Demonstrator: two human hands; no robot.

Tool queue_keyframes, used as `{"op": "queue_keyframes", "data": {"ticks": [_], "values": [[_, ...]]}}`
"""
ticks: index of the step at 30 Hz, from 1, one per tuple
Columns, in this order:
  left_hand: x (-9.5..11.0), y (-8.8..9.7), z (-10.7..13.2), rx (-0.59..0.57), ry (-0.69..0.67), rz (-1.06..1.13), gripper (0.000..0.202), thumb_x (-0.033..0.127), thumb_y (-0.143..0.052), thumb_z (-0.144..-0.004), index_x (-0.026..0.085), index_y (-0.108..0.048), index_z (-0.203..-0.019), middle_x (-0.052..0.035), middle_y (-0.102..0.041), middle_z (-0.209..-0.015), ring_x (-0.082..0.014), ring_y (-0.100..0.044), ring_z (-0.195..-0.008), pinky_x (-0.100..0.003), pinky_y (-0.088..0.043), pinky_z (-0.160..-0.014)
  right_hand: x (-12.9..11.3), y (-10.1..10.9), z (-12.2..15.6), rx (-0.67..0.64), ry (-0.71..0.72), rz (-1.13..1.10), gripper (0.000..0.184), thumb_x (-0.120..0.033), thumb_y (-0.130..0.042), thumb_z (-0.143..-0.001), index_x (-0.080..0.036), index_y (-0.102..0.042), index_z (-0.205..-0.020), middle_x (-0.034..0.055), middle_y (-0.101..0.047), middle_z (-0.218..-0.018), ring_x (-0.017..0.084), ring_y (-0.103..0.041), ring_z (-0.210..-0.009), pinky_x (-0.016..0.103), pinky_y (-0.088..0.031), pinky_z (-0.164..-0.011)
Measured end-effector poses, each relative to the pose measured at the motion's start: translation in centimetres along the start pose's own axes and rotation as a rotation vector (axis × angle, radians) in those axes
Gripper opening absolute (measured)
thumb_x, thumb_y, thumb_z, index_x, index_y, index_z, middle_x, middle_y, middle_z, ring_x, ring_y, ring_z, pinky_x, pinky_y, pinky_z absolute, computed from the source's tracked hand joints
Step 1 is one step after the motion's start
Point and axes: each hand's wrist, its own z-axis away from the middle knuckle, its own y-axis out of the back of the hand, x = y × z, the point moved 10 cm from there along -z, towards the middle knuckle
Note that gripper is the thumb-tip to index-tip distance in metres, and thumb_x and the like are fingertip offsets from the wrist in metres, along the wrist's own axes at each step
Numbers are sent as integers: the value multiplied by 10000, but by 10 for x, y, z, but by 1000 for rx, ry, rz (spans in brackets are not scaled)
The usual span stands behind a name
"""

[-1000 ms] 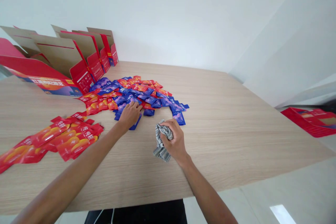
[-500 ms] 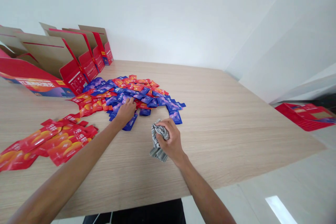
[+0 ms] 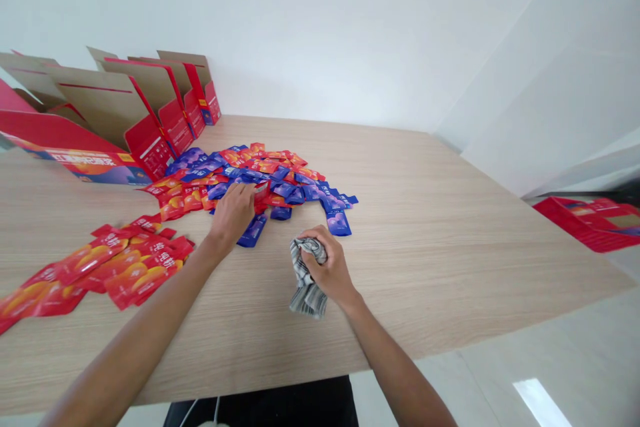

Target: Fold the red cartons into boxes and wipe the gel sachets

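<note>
My right hand [image 3: 331, 265] is closed around a crumpled grey-and-white striped cloth [image 3: 306, 280], whose loose end hangs towards the table. On the left, my left hand [image 3: 235, 212] reaches into the front of a pile of small pouches, fingers curled and pressed together. A red pouch [image 3: 262, 195] shows at its fingertips and seems to be gripped there; the fingers hide part of it. Blue pouches [image 3: 315, 192] and orange-red pouches [image 3: 175, 203] overlap in the pile. One blue pouch [image 3: 253, 232] lies just in front, near my left hand.
Larger red pouches [image 3: 135, 263] lie spread at the left front. Open red cardboard boxes [image 3: 100, 167] stand in a row at the back left. The wooden table [image 3: 425, 233] meets a white wall behind. A red box [image 3: 590, 220] is off the table's right side.
My left hand has drawn back slightly left, and a red pouch now shows at its fingertips. The striped cloth in my right hand hangs a little lower. The view has shifted slightly.
</note>
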Motion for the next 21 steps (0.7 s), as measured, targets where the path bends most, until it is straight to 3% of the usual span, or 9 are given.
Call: {"op": "queue_keyframes", "data": {"ticks": [3,7,9,11,14,16,18,21], "values": [[2,17,24,101,9,78,415,262,-343,-1096,134,-728,-1185,-166,-798,-1110,-291,-748,-1054,-428,-592,-963,18,-15,4,-115,-152,-137,370,-213,-646,-909,-214,-671,-1279,16,-709,-997,172,-685,-887,296,-548,-847],[24,40,75,193,-15,267,365,280,-408,-1118,137,-731,-1210,-102,-813,-1002,-207,-772,-878,-310,-606,-803,37,-35,13,-246,-301,-225,700,-239,-683,-913,-232,-461,-1577,-16,-701,-956,158,-672,-819,303,-549,-838],[43,52,100,231,-95,382,306,224,-463,-1106,167,-752,-1185,-81,-821,-996,-192,-771,-894,-295,-602,-816,41,-38,15,-272,-329,-198,650,-251,-678,-922,-219,-513,-1550,0,-730,-988,174,-698,-872,328,-555,-894],[59,60,122,238,-162,456,278,164,-506,-1088,197,-764,-1188,-69,-827,-1028,-182,-761,-936,-286,-597,-855,36,-38,14,-278,-288,-151,472,-238,-651,-930,-202,-656,-1400,32,-767,-1074,203,-726,-1006,355,-547,-987],[64,62,147,245,-144,539,301,125,-544,-1069,229,-760,-1251,-66,-826,-1095,-175,-743,-996,-288,-591,-913,21,-39,11,-277,-164,-94,314,-167,-605,-912,-198,-752,-1188,52,-791,-1165,222,-731,-1127,358,-536,-1053],[53,53,161,227,-25,608,281,191,-558,-1079,249,-769,-1256,-79,-807,-1191,-196,-730,-1096,-324,-585,-976,13,-41,12,-269,-101,-68,336,-127,-593,-887,-204,-754,-1172,50,-794,-1140,214,-741,-1084,344,-554,-1014],[34,34,177,192,193,754,290,348,-591,-1081,256,-749,-1306,-103,-752,-1340,-234,-700,-1209,-367,-586,-1005,7,-45,13,-248,-43,-50,357,-103,-594,-866,-210,-751,-1168,52,-790,-1116,208,-741,-1046,333,-567,-976],[12,-8,210,150,595,1157,591,648,-590,-1023,231,-664,-1435,-131,-718,-1349,-246,-717,-1068,-376,-616,-865,-1,-50,17,-224,59,-49,391,-79,-607,-837,-222,-736,-1177,59,-782,-1136,209,-734,-1052,336,-573,-977]]}}
